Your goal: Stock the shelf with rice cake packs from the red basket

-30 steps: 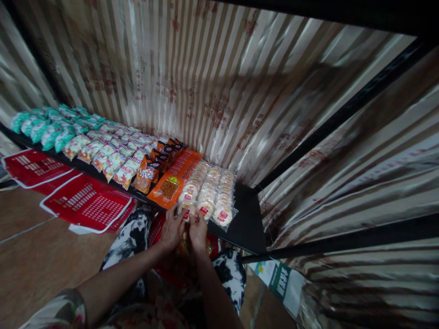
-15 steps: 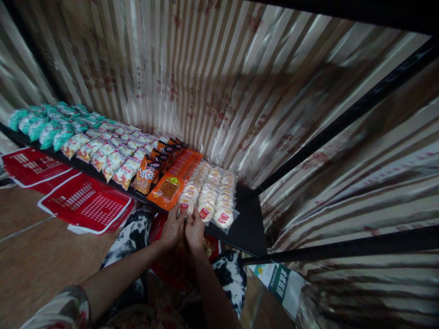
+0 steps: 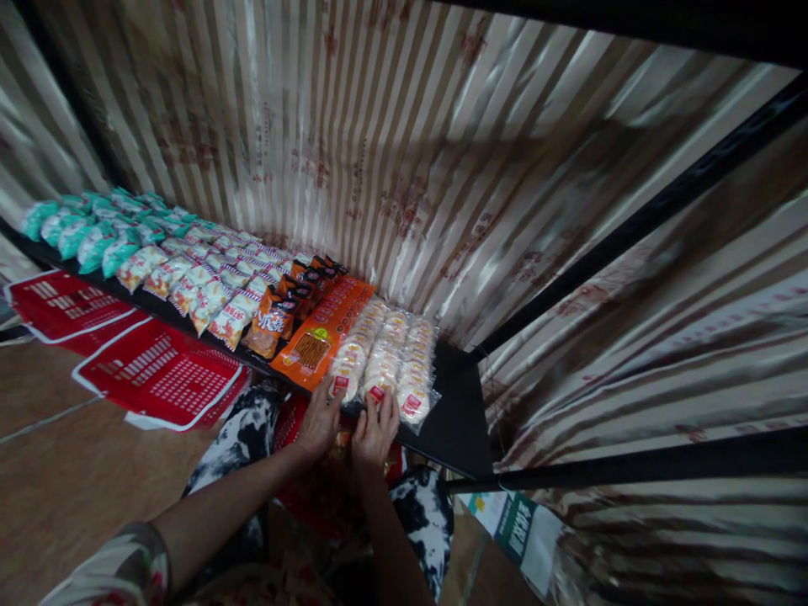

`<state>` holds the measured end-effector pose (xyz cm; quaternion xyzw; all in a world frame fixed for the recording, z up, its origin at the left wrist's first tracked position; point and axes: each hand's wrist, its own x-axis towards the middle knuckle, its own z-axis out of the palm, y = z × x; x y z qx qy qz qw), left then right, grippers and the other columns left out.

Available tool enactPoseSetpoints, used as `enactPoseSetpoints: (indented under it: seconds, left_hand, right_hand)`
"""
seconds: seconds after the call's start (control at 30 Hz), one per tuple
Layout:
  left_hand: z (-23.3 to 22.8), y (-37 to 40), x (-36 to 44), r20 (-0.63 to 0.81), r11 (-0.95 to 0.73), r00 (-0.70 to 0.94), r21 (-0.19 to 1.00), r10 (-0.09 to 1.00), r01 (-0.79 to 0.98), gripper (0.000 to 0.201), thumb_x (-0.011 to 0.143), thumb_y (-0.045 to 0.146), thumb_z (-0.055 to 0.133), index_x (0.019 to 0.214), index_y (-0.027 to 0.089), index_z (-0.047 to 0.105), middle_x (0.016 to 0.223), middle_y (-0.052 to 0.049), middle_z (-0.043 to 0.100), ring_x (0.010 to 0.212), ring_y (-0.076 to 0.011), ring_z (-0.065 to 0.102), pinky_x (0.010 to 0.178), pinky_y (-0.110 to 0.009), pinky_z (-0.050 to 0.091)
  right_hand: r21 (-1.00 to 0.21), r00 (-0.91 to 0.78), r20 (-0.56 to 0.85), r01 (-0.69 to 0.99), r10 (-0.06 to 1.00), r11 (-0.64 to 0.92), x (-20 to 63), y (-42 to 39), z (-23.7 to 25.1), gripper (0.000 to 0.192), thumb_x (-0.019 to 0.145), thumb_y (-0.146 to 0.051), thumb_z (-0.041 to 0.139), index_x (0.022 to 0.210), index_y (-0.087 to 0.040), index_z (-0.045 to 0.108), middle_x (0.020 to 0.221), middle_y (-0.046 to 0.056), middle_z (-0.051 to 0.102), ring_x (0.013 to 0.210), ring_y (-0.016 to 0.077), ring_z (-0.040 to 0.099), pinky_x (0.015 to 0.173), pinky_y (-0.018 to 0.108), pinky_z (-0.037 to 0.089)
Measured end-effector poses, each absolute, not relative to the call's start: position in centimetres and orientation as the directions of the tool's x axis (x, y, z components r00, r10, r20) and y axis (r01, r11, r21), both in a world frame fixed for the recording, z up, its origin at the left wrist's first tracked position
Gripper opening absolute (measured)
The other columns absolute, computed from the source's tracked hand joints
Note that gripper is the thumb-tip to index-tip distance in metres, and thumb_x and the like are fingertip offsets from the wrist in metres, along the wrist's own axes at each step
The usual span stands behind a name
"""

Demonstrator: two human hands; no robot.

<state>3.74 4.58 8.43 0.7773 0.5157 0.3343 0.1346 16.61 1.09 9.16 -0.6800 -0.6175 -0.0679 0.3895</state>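
Both hands rest at the front edge of a low black shelf (image 3: 454, 421), where clear plastic packs of round pale rice crackers with red labels (image 3: 391, 362) lie in three rows. The left hand (image 3: 320, 418) lies flat with its fingers spread, and its fingertips touch the front end of the left row. It grips nothing that I can see. The right hand (image 3: 374, 431) is also open, with the fingers stretched forward on the front end of the middle row, pressing or straightening it rather than holding it.

Just left of the crackers lies a long flat orange snack packet (image 3: 321, 332), then a row of dark orange small bags (image 3: 278, 316), then many small red-and-white bags (image 3: 208, 286), and far to the left the teal bags (image 3: 94, 231). These rows look already arranged and tidy.

In my judgement the placing of goods on this shelf is nearly done: the cracker rows are down and only get their last alignment. The right end of the shelf is still bare. Under the shelf, red plastic baskets (image 3: 157, 374) lie on the brown floor (image 3: 56, 488).
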Motion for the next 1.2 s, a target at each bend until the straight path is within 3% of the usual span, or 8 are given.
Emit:
enactPoseSetpoints:
  seconds: [0.1,0.27,0.7,0.9,1.1,1.2]
  left_hand:
    - [8.4,4.6,4.0,0.378,-0.434,0.254,0.533,0.89,0.727,0.046,0.084,0.006,0.04,0.126,0.016,0.056,0.144,-0.014,0.038,0.135,-0.03,0.034,0.107,-0.05,0.039]
    - [8.5,4.9,4.4,0.361,-0.419,0.256,0.507,0.897,0.753,0.047,0.084,0.006,0.041,0.129,0.015,0.053,0.145,-0.016,0.037,0.137,-0.0307,0.03,0.109,-0.051,0.037]
    - [7.9,6.3,5.3,0.355,-0.435,0.277,0.524,0.893,0.732,0.05,0.082,0.003,0.04,0.131,0.009,0.049,0.146,-0.019,0.035,0.141,-0.0294,0.024,0.112,-0.051,0.033]
    - [7.7,7.0,5.3,0.363,-0.441,0.279,0.521,0.889,0.73,0.052,0.082,0.005,0.039,0.133,0.013,0.046,0.145,-0.016,0.037,0.141,-0.0286,0.023,0.111,-0.053,0.033]
    - [8.4,7.1,4.7,0.314,-0.455,0.331,0.559,0.89,0.693,0.054,0.08,0.006,0.041,0.133,0.014,0.046,0.143,-0.016,0.039,0.14,-0.0287,0.025,0.112,-0.055,0.031]
    - [8.7,6.9,4.3,0.312,-0.459,0.337,0.571,0.888,0.681,0.052,0.082,0.007,0.04,0.134,0.01,0.045,0.142,-0.018,0.04,0.139,-0.0286,0.028,0.113,-0.053,0.031]
  right_hand:
    - [-0.385,0.187,0.589,0.92,0.786,0.069,18.1,1.2,8.4,0.038,0.096,-0.023,0.037,0.126,-0.019,0.059,0.155,0.012,0.027,0.143,0.0319,0.016,0.107,0.059,0.031]
    - [-0.341,0.087,0.617,0.925,0.782,0.166,19.1,1.9,8.0,0.037,0.096,-0.018,0.035,0.124,-0.015,0.059,0.156,0.014,0.023,0.145,0.0303,0.013,0.108,0.056,0.032]
    - [-0.371,0.111,0.613,0.915,0.782,0.161,19.2,2.2,7.4,0.036,0.097,-0.02,0.034,0.121,-0.015,0.06,0.152,0.015,0.032,0.143,0.0285,0.021,0.108,0.055,0.034]
    - [-0.377,0.14,0.579,0.919,0.803,0.112,19.1,2.1,7.3,0.038,0.097,-0.024,0.032,0.122,-0.015,0.06,0.15,0.015,0.036,0.141,0.0293,0.024,0.106,0.055,0.036]
    - [-0.399,0.14,0.556,0.909,0.819,0.116,19.0,2.2,7.9,0.039,0.096,-0.023,0.031,0.122,-0.015,0.06,0.152,0.014,0.033,0.141,0.0292,0.022,0.106,0.055,0.034]
    - [-0.416,0.144,0.544,0.902,0.827,0.116,19.0,2.0,8.3,0.04,0.095,-0.021,0.031,0.121,-0.015,0.061,0.153,0.014,0.029,0.142,0.0294,0.02,0.107,0.057,0.033]
